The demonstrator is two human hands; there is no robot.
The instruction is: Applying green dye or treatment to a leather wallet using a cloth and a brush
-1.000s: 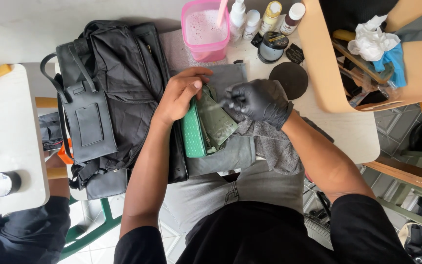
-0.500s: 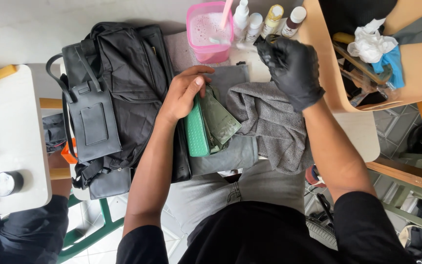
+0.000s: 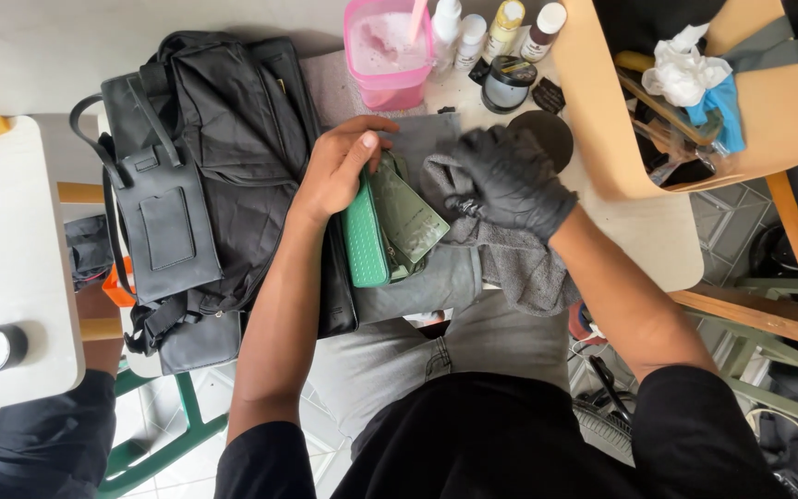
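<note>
**Green wallet under my thumb, brush coming in from the right**

Black fabric fills the left: a big black bag (image 3: 205,176) lies beside my work, straps slack. Just right of it my bare left hand (image 3: 339,171) clamps the green wallet (image 3: 390,226) at the middle of the table, thumb over its far edge, fingers curled around the spine. The wallet lies on a grey towel (image 3: 510,254) that spreads to the right. My gloved right hand (image 3: 510,180) is closed on a small brush (image 3: 462,205), its tip just beside the wallet's open flap. To do this well, I judge I should keep the wallet pinned flat, work the brush lightly and stay over the towel. Farther off stand a pink tub (image 3: 385,55) and several bottles (image 3: 491,28).
</note>
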